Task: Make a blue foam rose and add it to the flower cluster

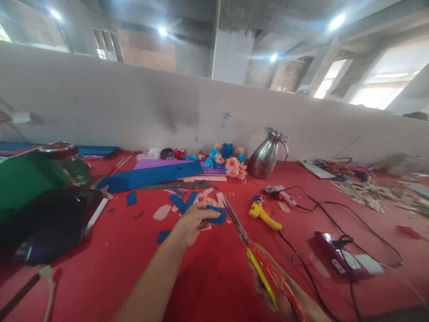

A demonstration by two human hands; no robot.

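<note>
Between thumb and fingers, my left hand (192,226) pinches a small blue paper piece (217,215) with rounded corners. My right hand (263,286) is wrapped round the red and yellow handles of a pair of scissors (241,230). The blades point up and away, their tips just right of the blue piece; whether they touch it I cannot tell. Beyond my left hand lie scattered blue and pink paper scraps (162,212). Another blue piece (163,236) rests on the red table left of my wrist.
A yellow glue gun (264,217), a pink glue gun (284,197) and a purple power strip (338,255) with black cords lie right. Paper flowers (231,161) and a metal jug (266,156) stand behind. A blue strip (154,175) and a jar (67,163) are left.
</note>
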